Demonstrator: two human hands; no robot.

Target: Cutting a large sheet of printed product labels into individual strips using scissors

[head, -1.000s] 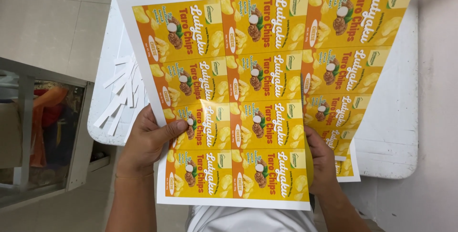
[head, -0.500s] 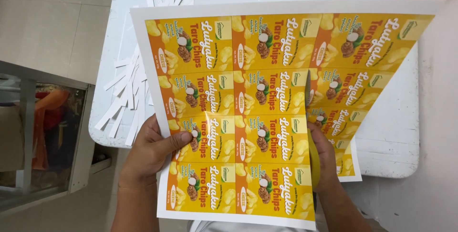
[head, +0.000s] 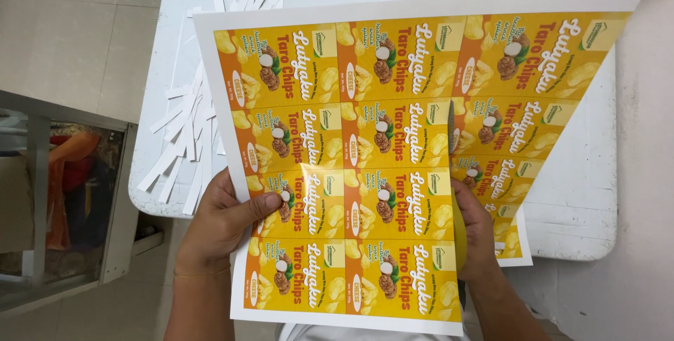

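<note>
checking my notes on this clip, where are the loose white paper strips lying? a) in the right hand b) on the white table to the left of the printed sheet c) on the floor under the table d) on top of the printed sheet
b: the white paper strips lie scattered on the white table just left of the printed sheet, which the left hand and right hand hold by its sides.

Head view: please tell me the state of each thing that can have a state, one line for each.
printed label sheet: held up over the table, partly cut along a column line, right strip sagging.
left hand: gripping the sheet's left edge, thumb on top.
right hand: at the cut, fingers closed; tool hidden.
paper strips: loose, piled on the white table.
</note>
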